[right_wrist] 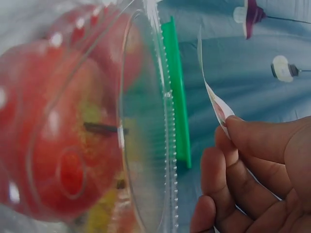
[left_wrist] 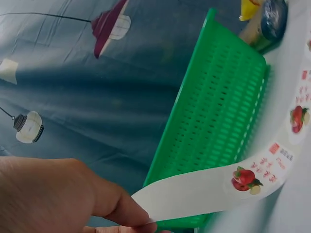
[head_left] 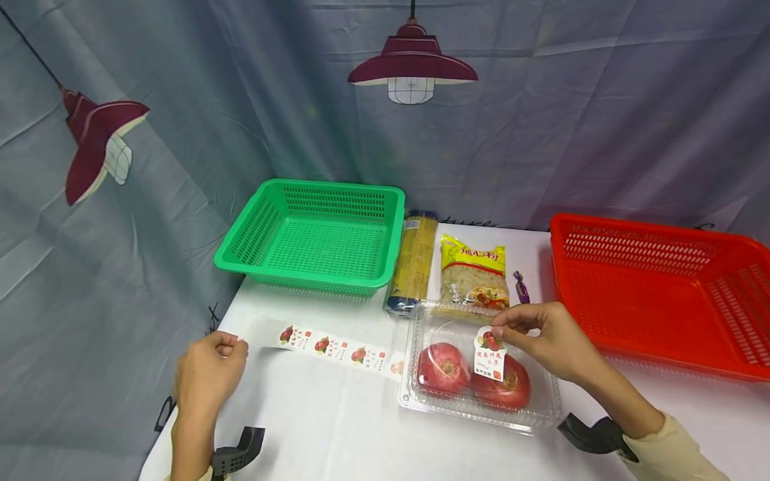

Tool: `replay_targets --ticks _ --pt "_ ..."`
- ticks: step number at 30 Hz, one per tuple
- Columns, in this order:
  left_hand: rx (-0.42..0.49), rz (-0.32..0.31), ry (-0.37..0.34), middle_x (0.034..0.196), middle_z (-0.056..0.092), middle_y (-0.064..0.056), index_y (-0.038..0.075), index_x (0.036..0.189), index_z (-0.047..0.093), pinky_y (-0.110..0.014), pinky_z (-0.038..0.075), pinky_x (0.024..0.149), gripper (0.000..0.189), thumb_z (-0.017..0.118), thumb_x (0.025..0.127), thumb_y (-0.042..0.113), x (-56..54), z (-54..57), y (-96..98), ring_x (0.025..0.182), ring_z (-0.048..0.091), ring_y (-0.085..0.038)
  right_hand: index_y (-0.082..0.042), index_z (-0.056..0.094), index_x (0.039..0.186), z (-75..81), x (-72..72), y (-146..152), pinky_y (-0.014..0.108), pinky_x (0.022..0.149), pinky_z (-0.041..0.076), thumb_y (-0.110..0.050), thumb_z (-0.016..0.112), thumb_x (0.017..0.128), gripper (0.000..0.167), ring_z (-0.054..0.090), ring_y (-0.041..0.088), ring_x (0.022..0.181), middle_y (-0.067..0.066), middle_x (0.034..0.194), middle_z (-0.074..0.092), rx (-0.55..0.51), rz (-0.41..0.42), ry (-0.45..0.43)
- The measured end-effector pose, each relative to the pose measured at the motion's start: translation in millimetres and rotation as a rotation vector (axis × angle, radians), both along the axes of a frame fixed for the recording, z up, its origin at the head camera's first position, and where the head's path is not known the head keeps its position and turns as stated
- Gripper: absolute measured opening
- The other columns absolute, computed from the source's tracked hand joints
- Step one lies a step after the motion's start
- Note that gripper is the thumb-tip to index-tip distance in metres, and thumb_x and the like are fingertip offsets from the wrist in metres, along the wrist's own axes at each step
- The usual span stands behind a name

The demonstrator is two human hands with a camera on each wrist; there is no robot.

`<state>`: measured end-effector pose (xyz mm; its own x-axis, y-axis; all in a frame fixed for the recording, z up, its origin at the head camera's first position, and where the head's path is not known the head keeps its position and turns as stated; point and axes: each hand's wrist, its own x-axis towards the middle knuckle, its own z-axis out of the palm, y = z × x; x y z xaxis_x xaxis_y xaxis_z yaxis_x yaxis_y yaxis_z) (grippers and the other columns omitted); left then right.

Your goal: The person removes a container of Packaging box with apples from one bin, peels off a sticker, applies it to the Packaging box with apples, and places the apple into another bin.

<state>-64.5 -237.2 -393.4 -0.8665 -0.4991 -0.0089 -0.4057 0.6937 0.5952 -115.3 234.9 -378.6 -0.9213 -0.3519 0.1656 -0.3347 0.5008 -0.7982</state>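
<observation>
My right hand [head_left: 541,336] pinches a single apple-printed sticker [head_left: 490,354] between thumb and forefinger. In the head view the sticker hangs in front of a clear plastic box [head_left: 433,404] with two red apples [head_left: 444,368] inside. The right wrist view shows it bent and held apart from the lid. On the left, my left hand [head_left: 210,369] pinches the blank end of a sticker strip [left_wrist: 194,194]. That strip [head_left: 337,347] stretches right across the white table, its far end reaching the box's left side. Several printed stickers remain on it.
A green basket [head_left: 385,274] stands at the back left, a red basket [head_left: 559,294] at the right. Between them lie a long pack of yellow noodles [head_left: 415,257], a yellow-topped pasta bag [head_left: 474,275] and a small purple wrapped candy [head_left: 521,288]. A grey curtain [head_left: 511,133] hangs behind.
</observation>
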Motion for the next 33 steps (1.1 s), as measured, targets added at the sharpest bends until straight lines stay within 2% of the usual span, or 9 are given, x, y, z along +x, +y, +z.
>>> replay_targets --ticks 4,10,17,25,33 --pt "-0.042 -0.002 -0.084 0.079 0.068 -0.004 0.004 0.096 0.069 -0.037 0.037 0.049 0.024 0.058 0.089 0.024 -0.1 -5.1 -7.0 0.069 0.059 -0.027 -0.01 0.076 0.091 -3.3 -2.9 2.1 0.028 0.062 0.053 -0.009 0.079 0.084 0.008 0.066 0.019 0.069 -0.008 0.08 0.072 0.023 0.008 -0.022" --pt "-0.094 0.0 -0.16 0.084 0.068 -0.012 0.004 0.096 0.067 -0.042 0.037 0.048 0.024 0.055 0.089 0.024 -3.0 -15.1 -12.5 0.067 0.058 -0.032 -0.008 0.076 0.091 -6.2 -5.6 4.3 0.028 0.062 0.054 -0.007 0.079 0.083 0.008 0.065 0.021 0.067 -0.007 0.079 0.071 0.049 0.003 -0.07" --pt "-0.112 -0.009 -0.234 0.083 0.062 -0.023 0.001 0.097 0.063 -0.046 0.037 0.053 0.025 0.053 0.09 0.023 -5.3 -23.5 -11.8 0.068 0.055 -0.037 -0.009 0.075 0.087 -13.1 -6.6 5.0 0.028 0.059 0.054 -0.004 0.079 0.082 0.008 0.065 0.02 0.063 -0.008 0.076 0.07 0.044 0.015 -0.037" --pt "-0.116 -0.048 -0.266 0.073 0.054 -0.017 0.004 0.083 0.057 -0.044 0.035 0.052 0.021 0.049 0.09 0.023 -4.9 -30.7 -15.8 0.064 0.05 -0.034 -0.01 0.076 0.084 -19.1 -7.9 4.3 0.027 0.058 0.054 -0.002 0.081 0.079 0.012 0.064 0.015 0.061 -0.008 0.074 0.07 0.086 -0.009 0.001" --pt "-0.14 -0.037 -0.234 0.065 0.049 -0.014 0.006 0.072 0.051 -0.042 0.033 0.051 0.023 0.049 0.091 0.02 -5.3 -37.3 -15.3 0.06 0.048 -0.032 -0.012 0.075 0.08 -20.8 -9.6 1.7 0.025 0.055 0.053 -0.001 0.085 0.073 0.016 0.058 0.008 0.057 -0.008 0.073 0.067 0.174 -0.037 0.068"
